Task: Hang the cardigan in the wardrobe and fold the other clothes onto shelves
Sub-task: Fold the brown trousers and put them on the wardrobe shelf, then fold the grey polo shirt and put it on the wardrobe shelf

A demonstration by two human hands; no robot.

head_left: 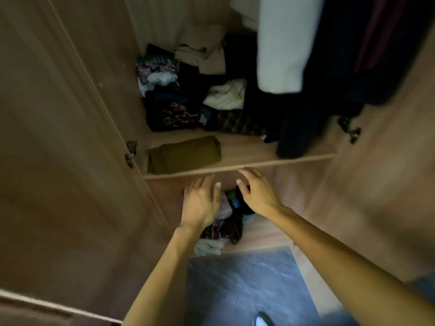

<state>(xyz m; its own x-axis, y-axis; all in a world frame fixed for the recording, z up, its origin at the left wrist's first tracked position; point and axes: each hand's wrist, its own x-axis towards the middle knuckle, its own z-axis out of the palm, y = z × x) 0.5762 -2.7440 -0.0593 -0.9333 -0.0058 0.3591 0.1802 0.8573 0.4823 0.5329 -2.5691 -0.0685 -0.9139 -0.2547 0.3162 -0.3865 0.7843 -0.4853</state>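
Note:
I look down into an open wooden wardrobe. A folded olive-green garment (184, 157) lies at the front left of the upper shelf (294, 158). Behind it sit piles of folded and crumpled clothes (188, 90), dark, patterned and cream. A white garment (282, 43) and dark garments (364, 55) hang at the upper right. My left hand (200, 203) and my right hand (256, 191) hover just below the shelf edge, fingers spread and relaxed, holding nothing. Beneath them a heap of mixed clothes (226, 227) lies on the lower shelf.
The left wardrobe door (58, 161) stands open, with hinges (130, 152) at its edge. The right door (388, 184) is open too. Grey floor (247, 290) shows below, with a shoe tip (262, 321) at the bottom edge.

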